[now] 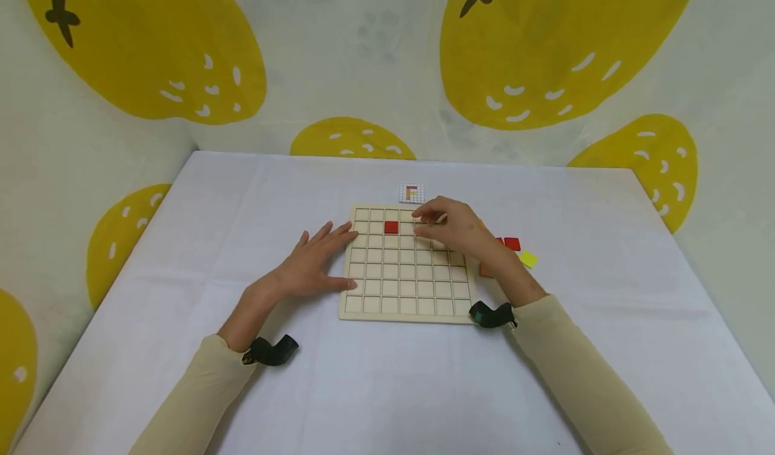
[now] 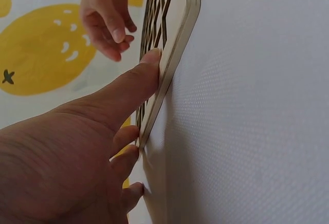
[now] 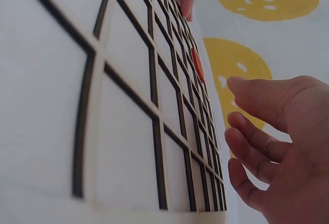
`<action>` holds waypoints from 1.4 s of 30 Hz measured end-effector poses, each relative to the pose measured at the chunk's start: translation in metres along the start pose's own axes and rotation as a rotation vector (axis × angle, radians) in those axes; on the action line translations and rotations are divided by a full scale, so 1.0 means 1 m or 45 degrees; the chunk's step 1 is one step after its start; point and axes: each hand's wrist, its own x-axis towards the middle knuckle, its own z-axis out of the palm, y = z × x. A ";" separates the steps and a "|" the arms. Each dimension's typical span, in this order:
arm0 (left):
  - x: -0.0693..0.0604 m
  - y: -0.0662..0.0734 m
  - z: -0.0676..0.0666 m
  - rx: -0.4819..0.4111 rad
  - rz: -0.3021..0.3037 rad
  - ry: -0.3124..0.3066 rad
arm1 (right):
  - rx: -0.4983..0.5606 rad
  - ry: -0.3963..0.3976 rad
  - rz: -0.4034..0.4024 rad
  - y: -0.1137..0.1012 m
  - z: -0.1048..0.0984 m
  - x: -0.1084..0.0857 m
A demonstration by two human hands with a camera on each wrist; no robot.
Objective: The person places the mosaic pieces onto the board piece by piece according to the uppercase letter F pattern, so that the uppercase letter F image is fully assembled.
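A square wooden grid board (image 1: 407,271) lies flat on the white table. One red tile (image 1: 391,227) sits in a cell of its second row from the far side. My left hand (image 1: 310,264) rests at the board's left edge with spread fingers; in the left wrist view its thumb (image 2: 134,82) touches the rim. Over the board's far right part hovers my right hand (image 1: 458,227), fingers loosely bent. In the right wrist view a gap separates its thumb (image 3: 257,93) from the fingers, and nothing shows between them.
Beyond the board's far edge lies a small card (image 1: 412,193) with a coloured grid pattern. Right of the board, partly behind the right hand and wrist, are loose tiles: red (image 1: 512,243), yellow (image 1: 529,259) and orange (image 1: 486,270). A patterned wall covering (image 1: 363,71) rises behind the table.
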 end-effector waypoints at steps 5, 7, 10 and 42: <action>-0.001 0.001 -0.001 0.000 -0.002 0.003 | 0.001 0.006 0.049 0.003 -0.007 -0.007; 0.000 0.001 -0.001 0.004 -0.006 -0.001 | 0.003 0.012 0.064 0.005 -0.009 -0.009; 0.000 0.001 -0.001 -0.001 -0.018 -0.007 | -0.002 0.021 0.072 0.008 -0.011 -0.012; 0.000 -0.001 0.002 -0.016 -0.022 -0.006 | -0.092 0.074 0.164 0.033 -0.037 -0.043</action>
